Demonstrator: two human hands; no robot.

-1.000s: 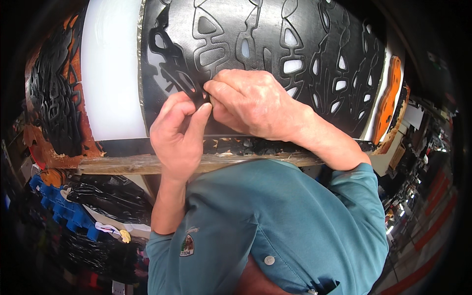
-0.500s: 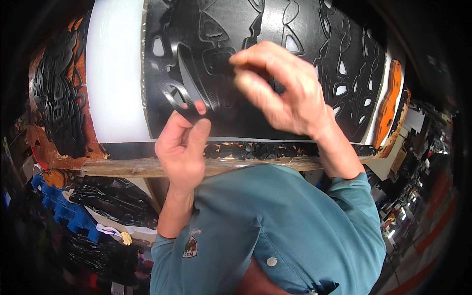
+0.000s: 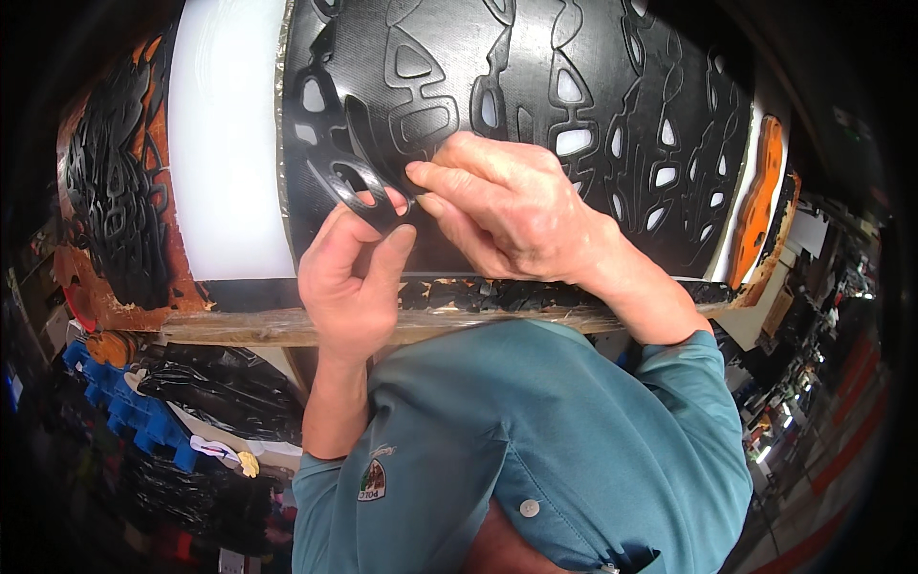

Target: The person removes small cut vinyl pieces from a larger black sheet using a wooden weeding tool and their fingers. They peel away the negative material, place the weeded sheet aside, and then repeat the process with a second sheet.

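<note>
A large black rubber-like sheet point(image 3: 320, 253), scored with cut outlines and openings, lies on a white board point(image 3: 225, 143) in front of me. Near its left front part, a black cut-out piece point(image 3: 335, 180) with an oval opening is lifted and bent up from the sheet. My left hand point(image 3: 346, 273) pinches the near end of this piece, a fingertip showing through the opening. My right hand point(image 3: 516, 206) is closed, thumb and forefinger together at the piece's right edge, close to the left fingers. Whether a scrap sits between its fingertips is too small to tell.
Tangled black cut pieces point(image 3: 110, 191) are heaped on a worn orange-brown board at the left. An orange wavy-edged part point(image 3: 755, 206) lies at the right end. A wooden edge point(image 3: 249, 328) runs along the front. Below left are a blue pallet-like object point(image 3: 134, 411) and black plastic point(image 3: 225, 383).
My right hand has come down and left from above the sheet to the lifted piece, its thumb and forefinger closing together. The left hand keeps its pinch and has barely moved.
</note>
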